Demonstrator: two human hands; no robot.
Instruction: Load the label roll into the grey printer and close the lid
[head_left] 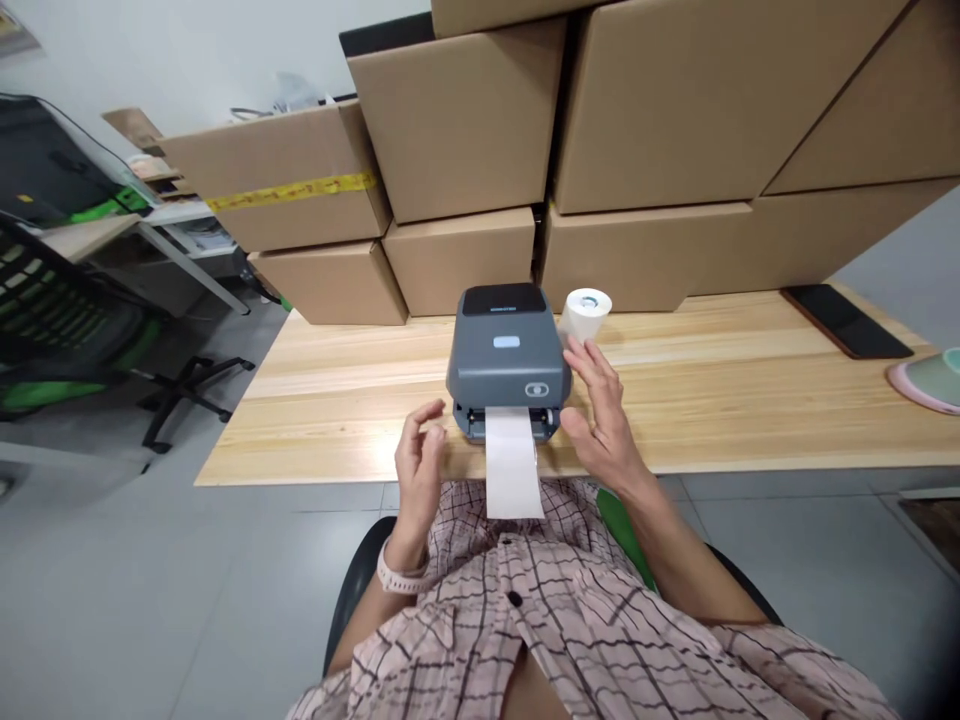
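Note:
A dark grey label printer (504,350) stands on the wooden table, its front slot facing me. From that slot a blank white label strip (513,465) hangs down past the table's edge. My left hand (420,455) is beside the printer's left front corner, fingers curved and apart, holding nothing. At the printer's right side is my right hand (604,420), its fingers spread; whether it touches the casing I cannot tell. A white label roll (585,314) stands upright just behind my right fingertips.
Cardboard boxes (461,120) are stacked along the table's back. On the right lie a dark phone (846,320) and a pink-rimmed, pale green object (930,382), cut off by the frame. The wooden table (322,400) ends close to my lap. An office chair (64,320) is at the far left.

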